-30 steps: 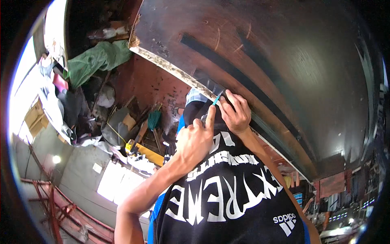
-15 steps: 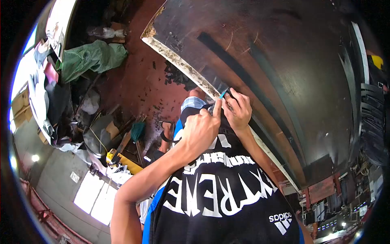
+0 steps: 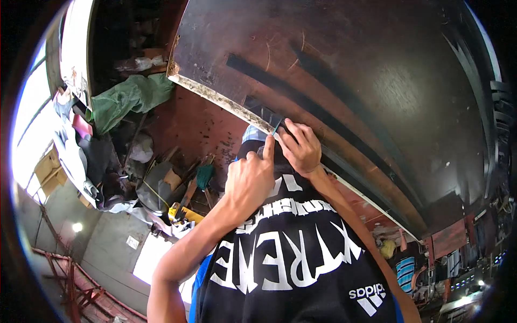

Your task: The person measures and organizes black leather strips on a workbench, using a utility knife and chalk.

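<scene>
At the tabletop's pale front edge, my left hand [image 3: 250, 175] has its index finger stretched forward and its other fingers curled around something hidden. A small teal, blade-like piece [image 3: 276, 130] shows at that fingertip, beside my right hand [image 3: 302, 146]. My right hand's bent fingers press together on a short black strip [image 3: 273, 118] at the edge. Long dark strips [image 3: 315, 110] lie across the dark tabletop [image 3: 377, 48], beyond my right hand.
A green sheet [image 3: 132, 99] hangs over a pile of scraps on the left, near a yellow object [image 3: 183, 214]. Reddish floor [image 3: 188, 121] shows below the table edge. Several black strips [image 3: 502, 110] hang at the far right, and clothing [image 3: 405, 273] is at the lower right.
The view has shifted, so the table corner appears lower and farther left. Both hands appear slightly farther left, still close together at the edge with the teal piece between them.
</scene>
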A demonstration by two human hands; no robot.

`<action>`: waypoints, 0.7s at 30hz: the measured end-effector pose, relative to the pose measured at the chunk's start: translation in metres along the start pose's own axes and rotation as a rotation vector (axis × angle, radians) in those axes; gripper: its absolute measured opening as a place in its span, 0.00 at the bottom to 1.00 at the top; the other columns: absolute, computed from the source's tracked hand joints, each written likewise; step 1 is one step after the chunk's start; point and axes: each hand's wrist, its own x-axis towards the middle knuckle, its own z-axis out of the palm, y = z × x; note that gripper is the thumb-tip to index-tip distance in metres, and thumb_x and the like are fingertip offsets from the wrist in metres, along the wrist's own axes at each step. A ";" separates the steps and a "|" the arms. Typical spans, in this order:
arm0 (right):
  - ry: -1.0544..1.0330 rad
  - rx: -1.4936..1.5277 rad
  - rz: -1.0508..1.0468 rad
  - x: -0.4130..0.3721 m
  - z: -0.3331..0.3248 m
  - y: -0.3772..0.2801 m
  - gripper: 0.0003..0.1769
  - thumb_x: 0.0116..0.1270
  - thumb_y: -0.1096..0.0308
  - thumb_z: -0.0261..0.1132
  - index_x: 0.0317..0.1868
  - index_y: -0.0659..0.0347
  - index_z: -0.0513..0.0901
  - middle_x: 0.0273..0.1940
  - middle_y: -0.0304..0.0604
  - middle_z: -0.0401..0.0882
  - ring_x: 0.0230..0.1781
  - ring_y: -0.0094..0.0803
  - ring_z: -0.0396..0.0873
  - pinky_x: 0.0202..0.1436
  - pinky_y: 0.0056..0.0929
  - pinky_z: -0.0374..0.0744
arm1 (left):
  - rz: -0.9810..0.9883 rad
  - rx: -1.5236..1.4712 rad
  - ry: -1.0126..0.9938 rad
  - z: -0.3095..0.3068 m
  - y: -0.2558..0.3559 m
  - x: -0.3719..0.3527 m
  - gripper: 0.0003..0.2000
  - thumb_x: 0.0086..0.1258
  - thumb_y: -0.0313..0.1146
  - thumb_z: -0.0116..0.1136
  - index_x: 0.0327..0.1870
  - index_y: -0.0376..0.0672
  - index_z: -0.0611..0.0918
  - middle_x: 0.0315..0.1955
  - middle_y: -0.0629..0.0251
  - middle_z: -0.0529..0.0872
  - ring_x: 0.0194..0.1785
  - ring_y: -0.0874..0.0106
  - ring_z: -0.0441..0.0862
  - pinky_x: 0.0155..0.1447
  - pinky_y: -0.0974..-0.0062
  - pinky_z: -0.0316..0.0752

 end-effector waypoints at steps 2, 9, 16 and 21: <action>-0.008 -0.006 -0.002 0.001 -0.001 0.001 0.13 0.57 0.73 0.73 0.44 0.57 0.87 0.53 0.41 0.83 0.48 0.34 0.80 0.52 0.29 0.83 | -0.068 -0.067 -0.033 -0.005 0.006 0.004 0.34 0.59 0.25 0.56 0.73 0.38 0.68 0.29 0.40 0.86 0.29 0.47 0.87 0.33 0.53 0.82; -0.039 0.062 0.006 -0.001 0.001 0.005 0.12 0.59 0.74 0.70 0.44 0.58 0.88 0.54 0.47 0.84 0.48 0.38 0.81 0.52 0.32 0.84 | -0.118 -0.089 -0.166 -0.008 0.010 0.009 0.38 0.60 0.26 0.57 0.76 0.39 0.63 0.34 0.36 0.84 0.27 0.46 0.85 0.31 0.53 0.82; -0.021 0.067 -0.006 0.002 0.001 0.005 0.08 0.63 0.72 0.70 0.42 0.60 0.88 0.51 0.47 0.86 0.45 0.38 0.82 0.48 0.32 0.84 | -0.038 -0.125 -0.052 0.021 -0.007 0.002 0.40 0.60 0.27 0.58 0.78 0.41 0.61 0.33 0.44 0.84 0.26 0.53 0.85 0.26 0.57 0.81; 0.030 0.037 -0.023 0.002 0.006 0.002 0.09 0.61 0.73 0.73 0.42 0.62 0.87 0.49 0.50 0.86 0.45 0.41 0.82 0.47 0.33 0.84 | 0.087 -0.181 0.252 0.085 -0.040 -0.008 0.41 0.58 0.26 0.58 0.78 0.49 0.63 0.30 0.60 0.78 0.29 0.60 0.84 0.28 0.61 0.81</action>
